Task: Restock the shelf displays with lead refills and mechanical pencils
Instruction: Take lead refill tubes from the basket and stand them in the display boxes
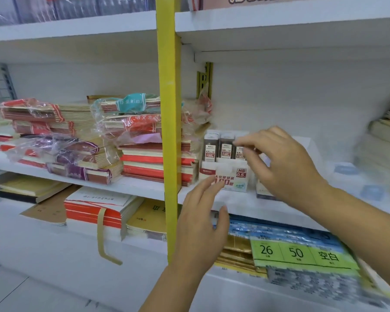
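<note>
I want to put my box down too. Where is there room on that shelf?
Bare shelf lies right of the right hand, up to the paper stack, with only small blue tags there. Left of the refill box it is crowded: notebooks stand close beside it.

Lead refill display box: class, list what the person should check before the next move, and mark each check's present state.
1. Display box stands upright on the white shelf: ok.
2. Two left lead refill cases sit upright in it: ok.
3. Right hand has a firm pinch on the third case: cannot tell, blurred.
4. Left hand is free to steady the box, open at its front: ok.
5. Slots on the box's right are filled: cannot tell, the right hand hides them.
</note>
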A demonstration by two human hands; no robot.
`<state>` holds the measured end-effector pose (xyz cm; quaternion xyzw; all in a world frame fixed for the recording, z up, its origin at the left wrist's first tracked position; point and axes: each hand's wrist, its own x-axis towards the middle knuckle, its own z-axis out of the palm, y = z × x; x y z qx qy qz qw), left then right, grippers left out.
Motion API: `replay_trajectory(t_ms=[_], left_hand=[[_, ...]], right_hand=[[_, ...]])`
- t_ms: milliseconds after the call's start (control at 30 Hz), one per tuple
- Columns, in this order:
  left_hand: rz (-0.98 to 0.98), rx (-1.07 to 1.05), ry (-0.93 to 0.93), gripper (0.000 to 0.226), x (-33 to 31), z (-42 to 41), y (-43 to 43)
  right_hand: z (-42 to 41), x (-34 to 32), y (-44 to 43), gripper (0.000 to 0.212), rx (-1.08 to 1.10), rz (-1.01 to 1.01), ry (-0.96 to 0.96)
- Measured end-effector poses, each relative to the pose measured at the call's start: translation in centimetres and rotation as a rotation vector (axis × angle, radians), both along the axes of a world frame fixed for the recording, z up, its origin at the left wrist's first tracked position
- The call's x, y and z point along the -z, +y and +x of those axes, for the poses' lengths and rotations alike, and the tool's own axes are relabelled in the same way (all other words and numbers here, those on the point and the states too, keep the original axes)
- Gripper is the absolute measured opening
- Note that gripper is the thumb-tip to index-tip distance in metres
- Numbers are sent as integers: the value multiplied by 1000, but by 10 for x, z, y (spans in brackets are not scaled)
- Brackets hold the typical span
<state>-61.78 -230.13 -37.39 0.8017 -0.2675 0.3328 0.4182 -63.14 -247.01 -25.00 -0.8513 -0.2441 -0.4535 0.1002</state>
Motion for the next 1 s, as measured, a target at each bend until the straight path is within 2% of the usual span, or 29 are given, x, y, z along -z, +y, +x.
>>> replay_trajectory(t_ms=[67,133,267,367,467,567,700,900,1000], left_hand=[[91,59,68,43,19,-18,-1],[276,134,149,42,50,-31,-1],[574,281,441,42,133,-52,2],[611,253,749,36,204,-68,1],[586,210,970,25,273,-88,6],[600,170,1139,38,326,-104,12],[549,136,1222,53,369,-107,11],[454,60,1182,56,389,-80,-3],[397,54,1135,57,393,-67,-11]], right_hand=[[-36,31,-8,22,-74,63,81],[-63,74,-19,23,-74,127,259],[-87,186,-46,20,103,283,728],[-102,279,-66,19,243,458,1074],[-121,363,-77,16,380,601,1252],[-136,427,-76,18,476,654,1408],[-133,483,-63,43,451,649,1498],[-93,521,-47,81,548,260,1257],[-84,532,-41,88,569,130,1250]])
